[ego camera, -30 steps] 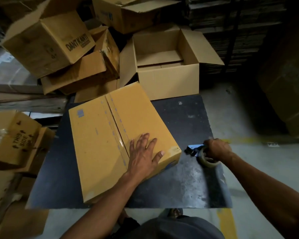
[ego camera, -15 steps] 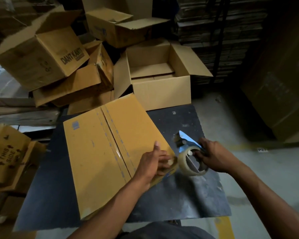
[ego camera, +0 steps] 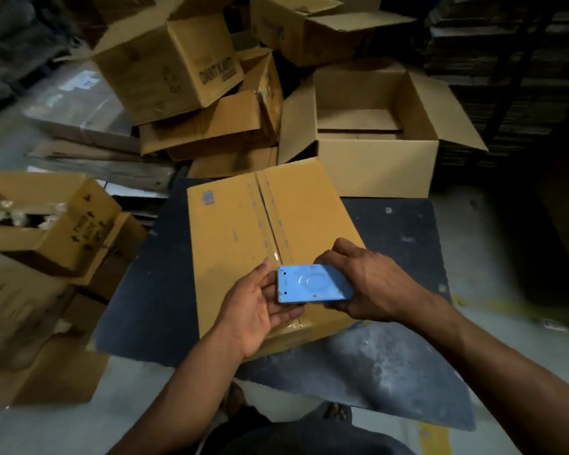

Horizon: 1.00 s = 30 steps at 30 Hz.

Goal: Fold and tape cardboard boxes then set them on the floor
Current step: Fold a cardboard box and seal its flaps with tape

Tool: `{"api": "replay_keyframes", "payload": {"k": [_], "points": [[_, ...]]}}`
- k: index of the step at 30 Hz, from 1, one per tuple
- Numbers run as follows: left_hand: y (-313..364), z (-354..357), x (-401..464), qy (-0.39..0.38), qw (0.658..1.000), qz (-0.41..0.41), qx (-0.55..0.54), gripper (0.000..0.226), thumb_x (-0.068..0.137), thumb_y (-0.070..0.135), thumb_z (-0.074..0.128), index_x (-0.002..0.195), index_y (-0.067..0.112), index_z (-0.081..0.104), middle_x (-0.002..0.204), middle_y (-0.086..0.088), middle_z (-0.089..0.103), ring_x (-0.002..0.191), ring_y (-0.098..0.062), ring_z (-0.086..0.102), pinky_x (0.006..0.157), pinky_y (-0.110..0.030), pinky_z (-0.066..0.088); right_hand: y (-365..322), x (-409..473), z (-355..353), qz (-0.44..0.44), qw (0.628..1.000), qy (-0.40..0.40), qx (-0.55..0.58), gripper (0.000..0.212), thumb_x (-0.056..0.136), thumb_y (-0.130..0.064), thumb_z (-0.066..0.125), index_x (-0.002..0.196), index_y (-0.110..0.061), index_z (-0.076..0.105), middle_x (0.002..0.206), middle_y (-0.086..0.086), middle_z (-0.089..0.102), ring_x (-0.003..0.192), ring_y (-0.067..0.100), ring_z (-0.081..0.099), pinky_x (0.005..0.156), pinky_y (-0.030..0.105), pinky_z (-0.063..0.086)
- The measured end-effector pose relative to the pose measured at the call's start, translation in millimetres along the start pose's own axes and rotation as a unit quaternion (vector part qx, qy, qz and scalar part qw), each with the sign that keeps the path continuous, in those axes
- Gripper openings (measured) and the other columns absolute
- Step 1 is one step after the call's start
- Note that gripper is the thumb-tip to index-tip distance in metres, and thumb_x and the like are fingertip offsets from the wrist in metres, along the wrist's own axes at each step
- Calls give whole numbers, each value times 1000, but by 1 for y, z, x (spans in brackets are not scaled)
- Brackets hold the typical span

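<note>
A folded box (ego camera: 270, 244) lies on the dark table (ego camera: 401, 231) as the right hand (ego camera: 372, 284) grips a blue tape dispenser (ego camera: 312, 284), the left hand (ego camera: 253, 307) cupping it with loosely spread fingers; a misaligned start risks tape missing the seam.

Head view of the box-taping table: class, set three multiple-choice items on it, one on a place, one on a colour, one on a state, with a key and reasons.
1. Where does the closed box lie?
A. on the dark table
B. on the floor
C. inside another box

2. What colour is the tape dispenser?
A. red
B. blue
C. green

3. How is the large box behind the table?
A. taped shut
B. flattened
C. open, flaps out

Key:
1 A, it rests on the tabletop.
2 B, its plate is light blue, in the grip of the right hand, with the left hand at its other end.
3 C, its inside shows.
</note>
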<state>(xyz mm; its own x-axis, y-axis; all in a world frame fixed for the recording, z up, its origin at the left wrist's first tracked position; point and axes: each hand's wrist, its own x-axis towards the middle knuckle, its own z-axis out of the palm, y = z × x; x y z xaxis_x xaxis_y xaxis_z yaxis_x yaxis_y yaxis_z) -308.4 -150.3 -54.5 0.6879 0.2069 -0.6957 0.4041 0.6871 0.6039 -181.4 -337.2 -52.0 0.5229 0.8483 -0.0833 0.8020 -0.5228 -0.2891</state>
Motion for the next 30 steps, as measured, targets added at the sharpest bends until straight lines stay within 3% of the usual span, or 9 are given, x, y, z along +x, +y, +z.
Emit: {"api": "replay_keyframes", "payload": {"k": [3,8,11,14,18,20,23,27,30], "points": [[-9,-19,-10,48,997,10,-59,33,103,35,56,116,7,67,109,-17,77,92,-29,78,71,-42,62,-13,17,7,-48,998,-22,21,69,76,-55,80,135,-34,51,116,-8,46,94,22,62,70,41,55],[-22,-44,-26,127,988,29,-83,27,109,16,46,108,3,70,97,-16,79,80,-25,78,70,-39,65,-41,36,16,-108,993,-46,4,75,75,-54,82,139,-37,47,120,-10,44,94,25,64,69,41,55],[-24,-64,-34,192,979,68,-13,23,108,9,48,108,1,70,94,-16,79,79,-26,78,64,-36,65,-62,43,17,-141,988,-60,-18,77,76,-54,82,141,-38,44,122,-9,42,94,25,63,67,40,53],[-25,-96,-35,257,949,142,112,17,106,10,56,109,6,72,95,-9,79,83,-21,78,62,-32,63,-85,47,21,-162,981,-95,-53,82,78,-57,80,145,-33,40,125,-5,41,93,26,63,67,37,49],[-32,-132,-35,252,947,165,112,18,105,11,59,99,1,73,77,-14,77,66,-20,76,56,-29,62,-94,46,25,-154,978,-131,-57,82,77,-59,80,145,-36,40,120,-7,40,94,22,59,69,32,36],[-39,-150,-33,242,953,155,100,18,105,11,59,98,0,72,76,-17,76,61,-20,74,55,-27,61,-92,42,27,-138,976,-165,-43,80,77,-58,81,143,-38,41,115,-10,39,96,19,58,71,33,42],[-45,-185,-30,270,948,143,87,16,104,9,60,101,-3,70,64,-7,74,53,-14,70,52,-25,58,-84,41,22,-93,976,-188,-56,78,75,-55,82,140,-41,42,110,-11,39,97,21,59,75,37,51],[-41,-209,-23,250,956,116,100,19,104,8,59,106,-6,71,72,-13,76,56,-18,71,52,-25,58,-82,47,19,-73,966,-223,-110,75,73,-54,82,137,-38,46,108,-8,42,99,21,60,71,33,46],[-45,-195,-20,254,948,143,132,26,101,27,68,95,2,74,73,-14,76,58,-22,71,53,-28,58,-84,48,21,-68,960,-231,-146,72,73,-54,82,134,-35,49,110,-5,46,100,23,63,73,34,49]]}}
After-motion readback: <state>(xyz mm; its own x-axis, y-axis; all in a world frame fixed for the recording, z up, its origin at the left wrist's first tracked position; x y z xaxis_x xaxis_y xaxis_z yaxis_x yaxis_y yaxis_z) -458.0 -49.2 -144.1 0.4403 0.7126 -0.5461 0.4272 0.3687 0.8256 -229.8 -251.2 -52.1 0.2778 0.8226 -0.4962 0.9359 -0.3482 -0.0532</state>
